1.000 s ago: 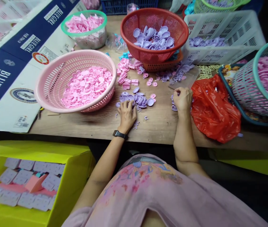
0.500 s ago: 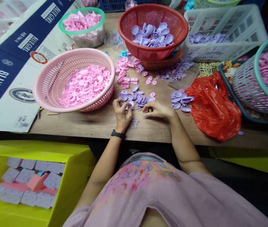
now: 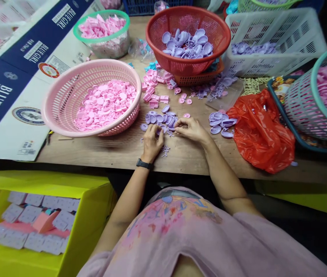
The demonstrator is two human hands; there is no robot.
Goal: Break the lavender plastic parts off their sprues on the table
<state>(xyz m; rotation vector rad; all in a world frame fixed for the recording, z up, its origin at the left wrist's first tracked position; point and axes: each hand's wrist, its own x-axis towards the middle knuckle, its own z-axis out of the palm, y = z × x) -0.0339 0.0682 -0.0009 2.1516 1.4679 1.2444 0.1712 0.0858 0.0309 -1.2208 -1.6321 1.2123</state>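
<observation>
My left hand point(image 3: 153, 144), with a black band at the wrist, is closed at the front edge of a pile of small purple oval plastic pieces point(image 3: 167, 120). Between its thumb and fingers a bit of a purple plastic piece point(image 3: 159, 131) shows. At the pile's right side, my right hand point(image 3: 191, 130) has thumb and forefinger pinched together; whatever is in the pinch is too small to make out. Thin purple plastic scraps point(image 3: 165, 150) lie on the table just right of my left hand.
A pink basket point(image 3: 49, 111) of pink pieces stands to the left. Behind the pile are loose pink pieces point(image 3: 153, 104) and a red basket point(image 3: 154, 38) with purple parts. Rightward lie more purple ovals point(image 3: 221, 122), a red plastic bag point(image 3: 263, 134) and a teal-rimmed basket point(image 3: 299, 96).
My right hand has moved up and slightly left, to the purple pile. My left hand has turned and shifted slightly right, and a purple oval now shows at its left.
</observation>
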